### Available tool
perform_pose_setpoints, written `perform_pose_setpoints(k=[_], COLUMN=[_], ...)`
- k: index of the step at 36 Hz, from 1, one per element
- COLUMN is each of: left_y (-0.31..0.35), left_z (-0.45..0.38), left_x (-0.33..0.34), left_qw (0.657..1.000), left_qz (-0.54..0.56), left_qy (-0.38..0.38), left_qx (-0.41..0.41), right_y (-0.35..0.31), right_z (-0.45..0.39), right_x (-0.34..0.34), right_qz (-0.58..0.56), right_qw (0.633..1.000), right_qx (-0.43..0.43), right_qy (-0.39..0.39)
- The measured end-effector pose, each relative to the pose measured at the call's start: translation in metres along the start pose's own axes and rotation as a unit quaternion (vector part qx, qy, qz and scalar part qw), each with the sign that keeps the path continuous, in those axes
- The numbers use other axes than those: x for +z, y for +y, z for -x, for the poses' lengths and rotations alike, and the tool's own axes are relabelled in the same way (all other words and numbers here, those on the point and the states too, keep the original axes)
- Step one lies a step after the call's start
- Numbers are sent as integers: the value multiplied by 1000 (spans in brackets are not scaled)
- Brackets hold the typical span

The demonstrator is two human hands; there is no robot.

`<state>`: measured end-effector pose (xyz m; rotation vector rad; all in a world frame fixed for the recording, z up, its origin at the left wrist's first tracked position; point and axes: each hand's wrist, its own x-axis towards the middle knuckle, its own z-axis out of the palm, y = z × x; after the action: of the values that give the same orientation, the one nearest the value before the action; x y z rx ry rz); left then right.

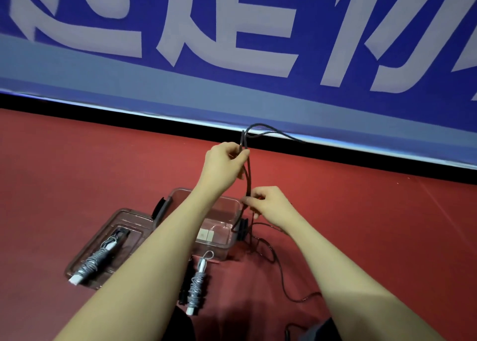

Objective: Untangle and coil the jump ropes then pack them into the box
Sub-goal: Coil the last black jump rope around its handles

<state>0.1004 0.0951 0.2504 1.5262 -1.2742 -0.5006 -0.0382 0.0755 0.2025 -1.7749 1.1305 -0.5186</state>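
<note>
Black thin jump rope (248, 175) is hanging between two raised hands above the red floor (361, 224).
Left hand (224, 164) is pinching the doubled cord high up, loops sticking out above its grip; right hand (268, 206) is pinching it lower, slack trailing onto the floor. Clear plastic box (222, 227) is sitting open below, its contents unclear. Clear lid (82, 258) beside it is carrying one grey coiled rope (94, 262); another (196, 284) is lying before the box.

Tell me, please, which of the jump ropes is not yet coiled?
The black rope, held by both hands: left hand high, right hand lower. The two grey ropes are already wound.
</note>
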Motion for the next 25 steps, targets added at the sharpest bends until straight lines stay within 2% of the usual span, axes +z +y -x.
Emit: perform_pose_setpoints(k=[3, 5, 8, 10, 12, 14, 17, 21, 23, 25], left_y=[0, 1, -7, -13, -18, -21, -21, -17, -15, -13], left_z=[0, 2, 5, 10, 16, 21, 24, 22, 20, 17], left_x=[0, 0, -1, -1, 1, 6, 11, 15, 16, 15], left_qw=[997, 995, 986, 963, 945, 948, 971, 983, 985, 989], left_qz=[63, 60, -59, -134, -169, -172, -111, -74, -80, -83], left_qy=[-24, -41, -131, -218, -271, -265, -209, -168, -148, -125], left_qx=[-33, -66, -83, -79, -70, -36, 17, 34, 27, 16], right_y=[-4, -7, -10, -13, -17, -20, -27, -32, -30, -24], right_z=[-2, -4, -6, -6, -6, -4, -2, -1, -2, -4], right_x=[-1, -3, -8, -12, -16, -18, -20, -23, -23, -24], right_qz=[-40, -78, -121, -167, -224, -287, -355, -403, -396, -350], right_qw=[998, 992, 979, 968, 956, 941, 922, 902, 904, 922], right_qx=[-9, -20, -30, -23, -14, -7, 3, -11, -23, -22], right_qy=[50, 95, 160, 184, 189, 181, 154, 153, 158, 164])
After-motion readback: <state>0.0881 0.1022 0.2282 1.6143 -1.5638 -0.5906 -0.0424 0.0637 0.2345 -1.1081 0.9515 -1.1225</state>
